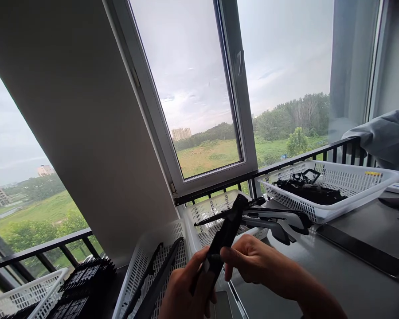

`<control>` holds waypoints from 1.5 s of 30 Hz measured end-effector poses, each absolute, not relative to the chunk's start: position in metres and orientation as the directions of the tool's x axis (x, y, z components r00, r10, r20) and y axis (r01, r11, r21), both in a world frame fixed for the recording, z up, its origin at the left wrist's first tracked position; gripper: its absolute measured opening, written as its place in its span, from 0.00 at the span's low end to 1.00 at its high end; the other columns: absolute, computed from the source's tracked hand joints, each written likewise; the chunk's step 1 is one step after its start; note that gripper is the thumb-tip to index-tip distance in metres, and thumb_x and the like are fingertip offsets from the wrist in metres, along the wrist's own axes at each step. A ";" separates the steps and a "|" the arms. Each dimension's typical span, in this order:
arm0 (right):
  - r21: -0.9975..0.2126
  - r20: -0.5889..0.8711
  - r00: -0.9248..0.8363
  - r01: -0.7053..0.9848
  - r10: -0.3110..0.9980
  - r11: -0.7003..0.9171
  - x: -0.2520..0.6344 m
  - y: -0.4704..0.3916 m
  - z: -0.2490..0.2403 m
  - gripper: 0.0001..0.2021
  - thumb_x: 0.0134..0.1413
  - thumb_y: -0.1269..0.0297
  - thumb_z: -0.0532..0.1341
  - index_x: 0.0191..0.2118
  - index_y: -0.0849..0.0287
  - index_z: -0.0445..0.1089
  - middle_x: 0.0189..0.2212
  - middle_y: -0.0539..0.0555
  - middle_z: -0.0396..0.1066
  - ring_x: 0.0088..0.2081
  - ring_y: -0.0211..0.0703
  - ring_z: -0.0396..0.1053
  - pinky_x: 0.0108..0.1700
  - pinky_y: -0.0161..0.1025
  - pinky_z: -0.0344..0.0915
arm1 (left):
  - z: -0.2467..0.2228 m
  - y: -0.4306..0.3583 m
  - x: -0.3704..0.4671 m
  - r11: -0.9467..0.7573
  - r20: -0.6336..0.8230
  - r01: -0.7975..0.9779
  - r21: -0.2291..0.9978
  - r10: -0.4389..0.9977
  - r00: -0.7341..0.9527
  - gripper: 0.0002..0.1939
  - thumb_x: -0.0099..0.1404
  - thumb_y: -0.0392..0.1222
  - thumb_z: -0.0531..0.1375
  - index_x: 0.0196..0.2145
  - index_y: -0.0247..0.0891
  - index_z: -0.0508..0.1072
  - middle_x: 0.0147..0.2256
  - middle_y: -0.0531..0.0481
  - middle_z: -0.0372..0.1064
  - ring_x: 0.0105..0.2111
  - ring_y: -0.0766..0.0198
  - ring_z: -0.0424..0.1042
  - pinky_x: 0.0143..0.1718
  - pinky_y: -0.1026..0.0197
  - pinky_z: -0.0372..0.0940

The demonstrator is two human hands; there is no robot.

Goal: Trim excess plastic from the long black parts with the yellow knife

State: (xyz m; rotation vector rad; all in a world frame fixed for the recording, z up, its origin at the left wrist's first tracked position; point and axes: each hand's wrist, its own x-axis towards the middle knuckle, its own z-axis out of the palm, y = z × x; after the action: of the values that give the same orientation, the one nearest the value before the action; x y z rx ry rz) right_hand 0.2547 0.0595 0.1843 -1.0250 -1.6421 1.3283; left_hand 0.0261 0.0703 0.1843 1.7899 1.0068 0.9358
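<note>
A long black plastic part (228, 228) is held up at a slant near the bottom middle. My left hand (189, 283) is wrapped round its lower end. Against its right side, my right hand (249, 257) presses with the thumb, the fingers curled; it is closed on the same part. Just behind the part, grey and black curved pieces (275, 221) lie across the edge of a white basket (194, 221).
A white basket (332, 212) of small black parts stands at right, beside a flat black panel (362, 250). Another basket (136, 266) with long black strips is at lower left, near stacked black grids (86, 279). A railing and windows lie behind.
</note>
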 end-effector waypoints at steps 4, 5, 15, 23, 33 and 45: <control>-0.982 0.099 -0.367 0.112 0.925 0.149 0.250 0.060 0.185 0.41 0.63 0.23 0.58 0.31 0.64 0.77 0.18 0.42 0.46 0.22 0.31 0.43 0.24 0.34 0.40 | 0.185 0.071 0.027 -0.309 0.188 0.283 0.908 0.904 0.384 0.29 0.74 0.63 0.59 0.59 0.39 0.82 0.21 0.54 0.71 0.18 0.66 0.66 0.23 0.67 0.63; -0.982 0.109 -0.362 0.107 0.926 0.158 0.249 0.060 0.185 0.41 0.64 0.23 0.57 0.31 0.64 0.76 0.18 0.42 0.47 0.22 0.30 0.43 0.24 0.34 0.41 | 0.185 0.071 0.028 -0.306 0.185 0.290 0.907 0.906 0.380 0.29 0.75 0.63 0.59 0.58 0.39 0.82 0.21 0.54 0.72 0.18 0.66 0.66 0.23 0.67 0.63; -0.976 0.136 -0.336 0.117 0.932 0.185 0.243 0.054 0.198 0.39 0.63 0.23 0.57 0.29 0.61 0.69 0.20 0.43 0.48 0.24 0.31 0.44 0.25 0.34 0.42 | 0.186 0.069 0.033 -0.367 0.233 0.274 0.889 0.877 0.420 0.27 0.75 0.63 0.58 0.52 0.39 0.84 0.21 0.53 0.71 0.17 0.66 0.65 0.23 0.66 0.63; -0.972 0.114 -0.335 0.155 0.935 0.174 0.251 0.054 0.196 0.39 0.61 0.22 0.59 0.30 0.60 0.69 0.22 0.44 0.49 0.25 0.33 0.46 0.27 0.34 0.44 | 0.191 0.065 0.030 -0.313 0.215 0.239 0.919 0.908 0.359 0.28 0.73 0.65 0.60 0.54 0.40 0.84 0.21 0.54 0.71 0.17 0.67 0.65 0.24 0.67 0.63; -0.950 0.086 -0.318 0.261 0.944 0.174 0.257 0.052 0.197 0.39 0.63 0.21 0.54 0.30 0.60 0.68 0.23 0.45 0.50 0.26 0.34 0.47 0.27 0.35 0.44 | 0.191 0.063 0.031 -0.313 0.245 0.194 0.930 0.919 0.310 0.30 0.73 0.66 0.61 0.55 0.38 0.84 0.19 0.55 0.69 0.17 0.68 0.63 0.21 0.68 0.61; -0.885 0.244 -0.125 0.377 0.962 0.273 0.258 0.042 0.210 0.41 0.60 0.17 0.51 0.26 0.57 0.56 0.25 0.47 0.50 0.28 0.36 0.47 0.29 0.37 0.44 | 0.203 0.058 0.028 -0.345 0.339 0.107 0.932 0.938 0.075 0.27 0.71 0.67 0.63 0.48 0.39 0.83 0.21 0.54 0.73 0.18 0.64 0.69 0.23 0.64 0.66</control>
State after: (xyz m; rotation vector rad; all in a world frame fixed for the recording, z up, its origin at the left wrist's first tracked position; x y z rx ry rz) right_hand 0.2577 0.0422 0.2097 -1.2445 -1.6684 0.8397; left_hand 0.0279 0.0584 0.2025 1.5813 1.0681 1.3600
